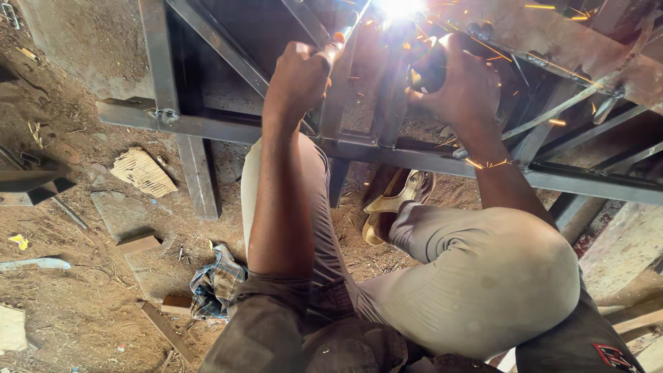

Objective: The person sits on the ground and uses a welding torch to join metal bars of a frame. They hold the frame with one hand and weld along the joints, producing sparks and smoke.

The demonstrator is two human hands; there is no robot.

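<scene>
Bent knees in beige trousers (476, 276) are filling the near part of the view, with the person crouching over a grey welded steel-tube frame (387, 148) lying on bare brown dirt ground (83, 290). Reaching forward, the left hand (298, 74) is closing in a full fist round a thin orange-tipped welding rod holder (343, 33), whose tip is meeting the frame at a white-hot arc (399, 7) near the top edge. On the other side, the right hand (464, 86) is wrapping its fingers round a dark rounded object (427, 70); what that object is, the glare is hiding. Both hands are sitting just beside the arc, and orange sparks (487, 164) are flying past the right wrist.

Beyond the knees, a foot in a tan sandal (397, 200) is resting under 1 frame bar. Near the left leg, a crumpled checked cloth (215, 282) is lying on the dirt, with a torn piece of corrugated cardboard (143, 171) further out and wooden offcuts (138, 243) scattered between.

Judging from this, burns look like the main risk: bare forearms and an open sandal are sitting in the spark path. Sparks landing on cloth or cardboard could also start them smouldering, and the rod could stick if the fist dips.
</scene>
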